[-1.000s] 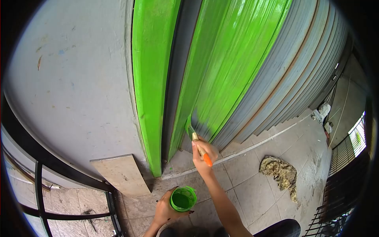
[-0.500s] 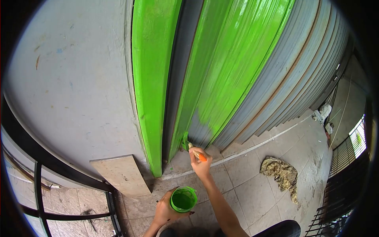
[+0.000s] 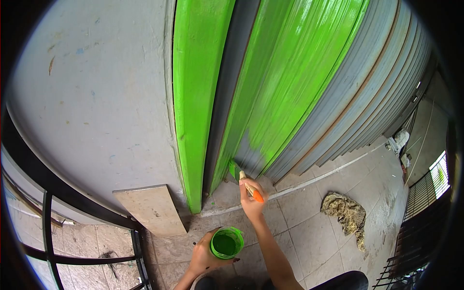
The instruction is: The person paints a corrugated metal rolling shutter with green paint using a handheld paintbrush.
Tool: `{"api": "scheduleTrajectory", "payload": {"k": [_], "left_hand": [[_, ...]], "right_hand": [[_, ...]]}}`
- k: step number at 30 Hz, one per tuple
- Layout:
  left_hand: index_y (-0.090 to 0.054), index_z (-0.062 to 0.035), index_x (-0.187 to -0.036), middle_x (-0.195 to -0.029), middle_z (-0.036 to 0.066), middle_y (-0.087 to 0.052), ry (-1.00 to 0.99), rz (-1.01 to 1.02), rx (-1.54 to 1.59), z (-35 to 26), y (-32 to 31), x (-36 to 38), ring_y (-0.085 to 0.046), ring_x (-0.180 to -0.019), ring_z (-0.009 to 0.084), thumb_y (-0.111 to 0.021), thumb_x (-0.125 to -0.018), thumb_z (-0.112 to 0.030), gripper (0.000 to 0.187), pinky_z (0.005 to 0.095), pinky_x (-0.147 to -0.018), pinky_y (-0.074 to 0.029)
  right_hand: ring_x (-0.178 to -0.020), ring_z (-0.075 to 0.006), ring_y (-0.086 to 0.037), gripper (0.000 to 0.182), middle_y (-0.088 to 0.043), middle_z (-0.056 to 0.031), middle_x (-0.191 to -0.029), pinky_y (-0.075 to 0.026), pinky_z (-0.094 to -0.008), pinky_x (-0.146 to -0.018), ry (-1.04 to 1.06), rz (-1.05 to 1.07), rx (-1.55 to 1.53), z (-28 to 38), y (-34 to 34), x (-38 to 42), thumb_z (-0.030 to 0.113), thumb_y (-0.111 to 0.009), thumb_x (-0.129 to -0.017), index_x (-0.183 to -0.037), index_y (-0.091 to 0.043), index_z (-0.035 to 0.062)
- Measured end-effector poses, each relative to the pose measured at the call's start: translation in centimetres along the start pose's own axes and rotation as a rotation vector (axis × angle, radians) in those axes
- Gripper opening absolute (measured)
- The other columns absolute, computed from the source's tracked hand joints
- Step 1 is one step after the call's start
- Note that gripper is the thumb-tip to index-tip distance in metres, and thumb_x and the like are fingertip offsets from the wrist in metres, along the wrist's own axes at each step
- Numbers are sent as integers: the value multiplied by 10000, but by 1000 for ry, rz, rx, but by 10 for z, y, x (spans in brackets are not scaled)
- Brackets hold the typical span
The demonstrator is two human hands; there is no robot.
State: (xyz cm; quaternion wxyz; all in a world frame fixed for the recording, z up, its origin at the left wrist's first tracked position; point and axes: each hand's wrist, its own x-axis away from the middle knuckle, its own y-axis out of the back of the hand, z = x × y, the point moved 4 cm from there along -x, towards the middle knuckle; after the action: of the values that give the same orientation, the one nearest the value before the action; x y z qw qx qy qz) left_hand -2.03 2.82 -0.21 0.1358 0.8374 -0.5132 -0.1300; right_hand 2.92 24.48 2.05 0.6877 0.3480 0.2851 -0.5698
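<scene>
My right hand is closed round the handle of a paintbrush with a pale and orange handle. Its green bristles touch the lower part of a ribbed metal shutter, where bright green paint covers one wide strip and bare grey shows near the bottom. Below and to the left, my left hand grips a green paint container with dark green paint inside. A green upright frame stands left of the shutter.
A tile leans against the grey wall. Black metal framing is at the lower left. A stained cloth lies on the tiled floor. White debris lies farther right.
The brush has moved slightly up and right, its bristles higher on the shutter's lower edge. The view has shifted a little. The paint container stays in my left hand.
</scene>
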Motion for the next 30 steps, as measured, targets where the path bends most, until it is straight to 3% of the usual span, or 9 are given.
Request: {"api": "scheduleTrajectory", "payload": {"k": [2, 9, 12, 16, 19, 20, 24, 27, 30], "left_hand": [[-514, 47, -1266, -1124, 217, -645, -18, 2, -5, 4, 0, 1, -655, -1023, 331, -937, -505, -366, 964, 403, -877, -528], [-519, 29, -1269, -1118, 209, -646, -6, 3, -9, -3, 3, 1, -652, -1024, 336, -936, -515, -345, 939, 404, -877, -524], [-521, 24, -1266, -1112, 206, -646, -18, -21, 9, -3, 5, 0, -652, -1022, 339, -937, -514, -339, 933, 406, -872, -524], [-519, 25, -1266, -1118, 205, -644, -28, -20, 9, 3, 2, -1, -651, -1024, 338, -939, -508, -348, 943, 407, -869, -525], [-518, 23, -1270, -1127, 205, -643, -6, -19, -17, -3, 2, 1, -650, -1028, 335, -937, -507, -359, 951, 407, -874, -524], [-518, 22, -1272, -1130, 206, -642, 0, -26, -27, -5, 3, -1, -650, -1030, 333, -936, -507, -363, 953, 407, -876, -524], [-516, 15, -1277, -1135, 200, -642, -19, -28, -30, 0, 1, 1, -648, -1042, 330, -934, -510, -373, 956, 405, -888, -523], [-517, 5, -1281, -1137, 194, -642, -22, -36, -33, -1, -1, 1, -648, -1045, 327, -936, -506, -374, 959, 404, -893, -523], [-517, -4, -1285, -1138, 189, -642, -1, -49, -23, -2, 6, -2, -649, -1044, 325, -938, -501, -371, 963, 405, -893, -522]], "right_hand": [[-729, -114, -672, 102, -714, -101, -842, -503, -220, -639, 108, -106, -7, 17, 2, -10, -28, -703, -829, -920, -663, -6], [-728, -115, -672, 107, -716, -104, -854, -499, -225, -620, -281, 95, -47, -36, -9, 34, -30, -704, -826, -924, -673, 1], [-744, -168, -711, 124, -723, -136, -918, -547, -266, -596, 49, -96, 14, -18, -4, 19, -31, -706, -814, -926, -678, 13], [-783, -122, -681, 89, -721, -95, -898, -535, -263, -682, -68, 84, 11, -20, -15, 23, -26, -702, -836, -919, -673, -10], [-773, -124, -680, 88, -719, -100, -895, -532, -259, -681, -352, 164, -31, -58, -15, 51, -30, -700, -835, -917, -674, -12], [-697, -170, -696, 100, -717, -96, -828, -522, -264, -616, -249, 87, -31, -59, -10, 52, 17, -725, -818, -904, -674, 18], [-705, -119, -670, 98, -710, -95, -803, -513, -249, -651, 13, -100, -8, -24, -1, 36, 5, -722, -817, -906, -682, 16], [-738, -127, -674, 116, -713, -119, -845, -517, -248, -670, -262, 76, -80, -59, -10, 55, -4, -727, -810, -915, -688, 24], [-753, -113, -665, 107, -713, -111, -864, -514, -239, -669, -256, 175, -28, -50, -6, 63, 7, -729, -821, -919, -691, 24]]}}
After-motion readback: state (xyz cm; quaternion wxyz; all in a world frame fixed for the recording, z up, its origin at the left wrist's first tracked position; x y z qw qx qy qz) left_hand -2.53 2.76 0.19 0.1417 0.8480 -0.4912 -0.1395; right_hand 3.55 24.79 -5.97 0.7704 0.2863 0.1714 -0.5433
